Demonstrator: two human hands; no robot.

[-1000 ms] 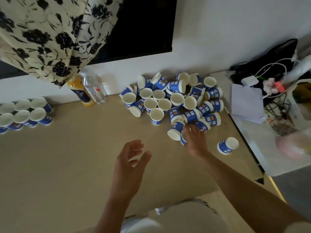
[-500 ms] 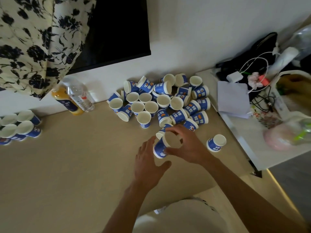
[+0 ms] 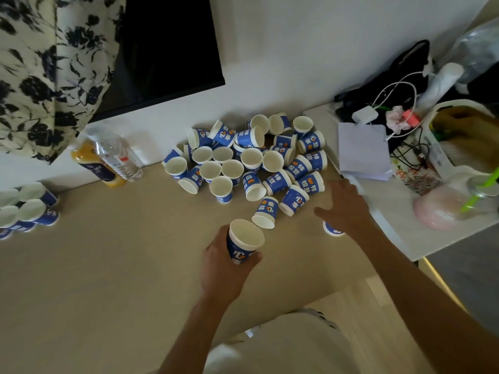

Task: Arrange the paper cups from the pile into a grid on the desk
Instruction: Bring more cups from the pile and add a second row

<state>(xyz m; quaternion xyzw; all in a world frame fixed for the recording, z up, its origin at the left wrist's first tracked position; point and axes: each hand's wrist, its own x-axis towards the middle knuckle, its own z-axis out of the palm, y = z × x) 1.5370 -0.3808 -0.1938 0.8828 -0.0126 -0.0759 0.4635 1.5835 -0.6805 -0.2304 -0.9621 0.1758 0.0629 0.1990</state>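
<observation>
1. Desk (image 3: 108, 279) seen from above, beige, with a pile (image 3: 251, 160) of blue-and-white paper cups at its far side by the wall. Some stand upright, others lie on their sides.
2. Left hand (image 3: 224, 268), just nearer than the pile, grips one cup (image 3: 243, 244) upright, fingers and thumb curled round its side.
3. Right hand (image 3: 343, 209), at the pile's near right edge, is spread palm down with straight fingers, holding nothing. A lone cup (image 3: 332, 230) shows partly beneath it; whether they touch is unclear.
4. Far left of the pile, grid cups (image 3: 29, 209) stand upright in rows.
5. Two bottles (image 3: 118, 155) stand left of the pile, against the wall.
</observation>
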